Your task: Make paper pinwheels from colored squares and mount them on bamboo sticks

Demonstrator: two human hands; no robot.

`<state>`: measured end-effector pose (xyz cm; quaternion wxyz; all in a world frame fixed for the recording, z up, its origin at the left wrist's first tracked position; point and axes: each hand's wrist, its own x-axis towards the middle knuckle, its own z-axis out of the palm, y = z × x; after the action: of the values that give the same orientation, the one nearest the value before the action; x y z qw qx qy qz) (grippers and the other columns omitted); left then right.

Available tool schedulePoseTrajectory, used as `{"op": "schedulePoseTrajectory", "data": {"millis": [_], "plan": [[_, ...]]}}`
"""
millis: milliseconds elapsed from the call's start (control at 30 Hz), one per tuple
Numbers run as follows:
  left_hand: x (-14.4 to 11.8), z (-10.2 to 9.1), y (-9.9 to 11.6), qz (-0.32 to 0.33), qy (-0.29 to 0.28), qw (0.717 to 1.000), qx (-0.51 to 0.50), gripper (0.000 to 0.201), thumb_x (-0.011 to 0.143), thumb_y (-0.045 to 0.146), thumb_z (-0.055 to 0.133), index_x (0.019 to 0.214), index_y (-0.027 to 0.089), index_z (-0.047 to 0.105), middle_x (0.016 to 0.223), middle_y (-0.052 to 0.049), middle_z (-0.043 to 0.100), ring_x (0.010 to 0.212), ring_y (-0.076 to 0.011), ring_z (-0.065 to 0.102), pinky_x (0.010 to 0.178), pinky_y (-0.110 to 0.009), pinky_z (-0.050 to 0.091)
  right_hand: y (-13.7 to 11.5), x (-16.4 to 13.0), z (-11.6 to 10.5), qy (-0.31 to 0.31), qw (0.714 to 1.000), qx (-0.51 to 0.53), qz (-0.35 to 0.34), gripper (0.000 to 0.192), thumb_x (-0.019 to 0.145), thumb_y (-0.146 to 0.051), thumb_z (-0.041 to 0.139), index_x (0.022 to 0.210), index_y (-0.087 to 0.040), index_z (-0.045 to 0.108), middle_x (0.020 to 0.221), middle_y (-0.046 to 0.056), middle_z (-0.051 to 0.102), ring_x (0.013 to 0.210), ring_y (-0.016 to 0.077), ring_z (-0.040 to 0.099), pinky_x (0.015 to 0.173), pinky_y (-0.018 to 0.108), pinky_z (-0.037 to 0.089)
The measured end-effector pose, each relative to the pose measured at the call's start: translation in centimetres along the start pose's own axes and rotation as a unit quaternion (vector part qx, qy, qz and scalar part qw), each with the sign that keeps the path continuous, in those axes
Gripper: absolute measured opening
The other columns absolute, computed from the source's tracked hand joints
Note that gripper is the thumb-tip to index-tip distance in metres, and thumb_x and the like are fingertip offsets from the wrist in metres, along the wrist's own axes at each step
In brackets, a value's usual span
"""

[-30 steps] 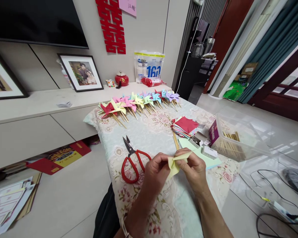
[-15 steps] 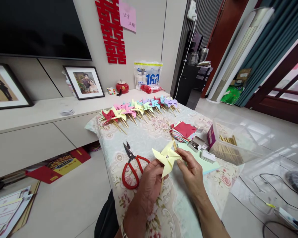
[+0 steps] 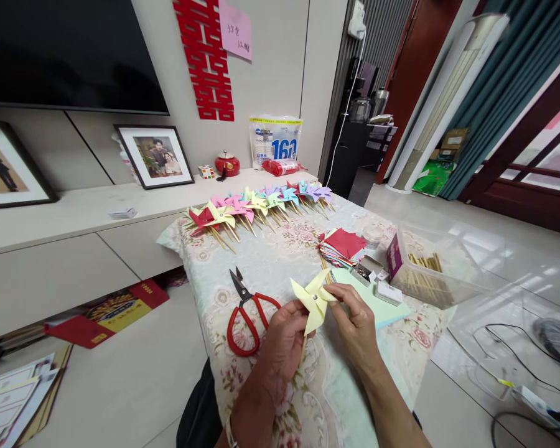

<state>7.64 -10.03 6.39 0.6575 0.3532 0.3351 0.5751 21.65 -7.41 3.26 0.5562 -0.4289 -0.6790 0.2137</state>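
A pale yellow paper pinwheel [image 3: 314, 298] with a metal pin at its centre is held over the near part of the table. My left hand [image 3: 285, 339] is closed around it from below, and its wooden stick [image 3: 303, 350] shows under the blades. At the right blade, my right hand [image 3: 356, 316] pinches the paper between thumb and fingers. Red-handled scissors [image 3: 245, 311] lie with blades apart, just left of my left hand. Beyond my right hand are pale green paper sheets [image 3: 394, 316], a small open box of pins [image 3: 363, 274] and a white box [image 3: 388, 293].
Several finished pinwheels [image 3: 236, 208] lie in a row along the table's far side. A stack of red-topped paper squares [image 3: 342, 244] is right of centre. A clear plastic box [image 3: 462, 283] of wooden sticks [image 3: 424, 280] stands on the right. A flowered cloth [image 3: 256, 246] covers the table.
The pinwheel's blades have turned slightly, and the right fingers have shifted on the right blade. The camera view has moved a little. The scissors and other things lie as before.
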Motion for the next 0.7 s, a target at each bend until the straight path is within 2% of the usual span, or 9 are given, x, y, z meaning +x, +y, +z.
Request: {"op": "schedulePoseTrajectory", "data": {"millis": [133, 200, 300, 400, 567, 700], "plan": [[-0.1, -0.4, -0.9, 0.0, 0.014, 1.0, -0.008, 0.017, 0.074, 0.032, 0.076, 0.085, 0.019, 0.077, 0.083, -0.007, 0.076, 0.083, -0.0233, 0.069, 0.076, -0.035, 0.054, -0.3, -0.2, -0.3, 0.016, 0.999, 0.033, 0.021, 0.031, 0.091, -0.024, 0.062, 0.122, -0.027, 0.069, 0.128, 0.011, 0.065, 0.123, 0.0268, 0.058, 0.102, 0.046, 0.046], [-0.1, -0.8, -1.7, -0.018, 0.038, 0.999, -0.018, 0.021, 0.072, 0.029, 0.077, 0.09, 0.017, 0.076, 0.085, -0.006, 0.076, 0.082, -0.0214, 0.069, 0.077, -0.033, 0.052, -0.4, -0.3, -0.5, 0.018, 0.997, 0.06, 0.037, 0.031, 0.091, -0.028, 0.063, 0.122, -0.027, 0.069, 0.133, 0.011, 0.063, 0.128, 0.0284, 0.054, 0.103, 0.047, 0.045], [-0.2, -1.3, -2.9, -0.03, 0.061, 0.998, -0.014, 0.026, 0.07, 0.026, 0.079, 0.093, 0.016, 0.074, 0.084, -0.006, 0.076, 0.077, -0.0184, 0.068, 0.073, -0.029, 0.05, -0.4, -0.3, -0.4, 0.022, 0.992, 0.099, 0.07, 0.025, 0.089, -0.035, 0.066, 0.112, -0.025, 0.073, 0.132, 0.013, 0.062, 0.128, 0.03, 0.054, 0.098, 0.045, 0.048], [-0.1, -1.5, -3.5, -0.027, 0.05, 0.998, 0.017, 0.028, 0.068, 0.027, 0.081, 0.094, 0.016, 0.074, 0.078, -0.004, 0.075, 0.07, -0.0161, 0.066, 0.067, -0.026, 0.048, -0.1, -0.1, -0.1, 0.04, 0.984, 0.137, 0.104, 0.022, 0.086, -0.04, 0.07, 0.098, -0.022, 0.074, 0.128, 0.013, 0.063, 0.123, 0.0302, 0.058, 0.096, 0.043, 0.05], [-0.2, -1.1, -3.1, -0.017, 0.051, 0.996, 0.074, 0.027, 0.067, 0.025, 0.081, 0.092, 0.015, 0.074, 0.071, -0.002, 0.073, 0.066, -0.0149, 0.064, 0.065, -0.025, 0.048, 0.3, 0.2, 0.2, 0.064, 0.974, 0.158, 0.149, 0.025, 0.081, -0.043, 0.075, 0.074, -0.02, 0.068, 0.12, 0.012, 0.067, 0.118, 0.0298, 0.061, 0.097, 0.042, 0.046], [-0.2, -1.2, -3.2, -0.021, 0.048, 0.995, 0.08, 0.028, 0.069, 0.024, 0.08, 0.095, 0.015, 0.074, 0.074, -0.003, 0.074, 0.066, -0.0142, 0.064, 0.066, -0.025, 0.048, 0.3, 0.3, 0.1, 0.052, 0.971, 0.166, 0.166, 0.026, 0.079, -0.042, 0.076, 0.07, -0.019, 0.066, 0.116, 0.012, 0.069, 0.11, 0.0291, 0.064, 0.089, 0.039, 0.048]]}}
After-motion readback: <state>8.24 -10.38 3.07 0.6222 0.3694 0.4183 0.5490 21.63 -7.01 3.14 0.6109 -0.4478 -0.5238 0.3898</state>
